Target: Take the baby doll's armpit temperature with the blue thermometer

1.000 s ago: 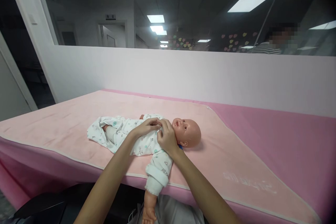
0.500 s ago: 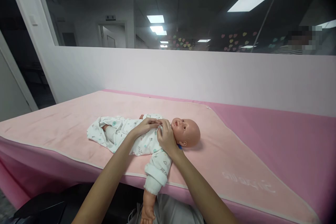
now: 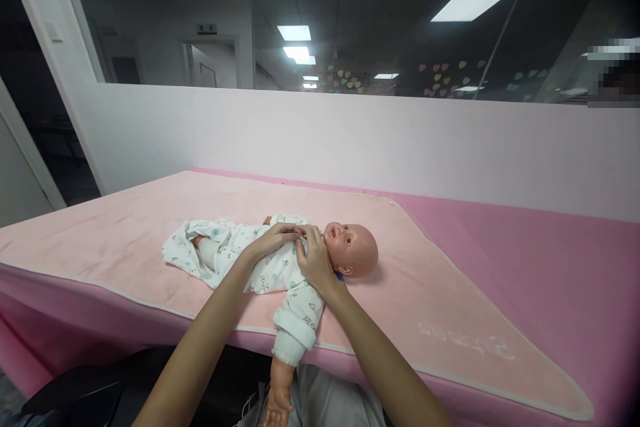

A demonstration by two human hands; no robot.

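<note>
A baby doll (image 3: 359, 250) lies on its back with its head to the right. It wears a white printed baby gown (image 3: 277, 275). My left hand (image 3: 274, 240) rests over the upper chest, its bent fingers closed on the gown's front. Right beside it, below the doll's chin, my right hand (image 3: 316, 259) has its fingers curled on the same cloth, and the fingertips of both hands meet there. What exactly lies between the fingertips is hidden. One doll arm (image 3: 280, 390) hangs over the table's near edge, its sleeve cuff folded back. A bit of blue shows under the doll's neck.
A peach mat (image 3: 450, 300) with white lettering lies under the doll, on a pink cloth (image 3: 560, 260) covering the table. Behind stands a white half wall (image 3: 350, 140) with a window above it. A black chair (image 3: 75, 387) is at the lower left.
The whole view has shifted slightly. Both hands stay at the gown's chest with hardly any movement, and the doll lies as before. A person behind the window appears farther right.
</note>
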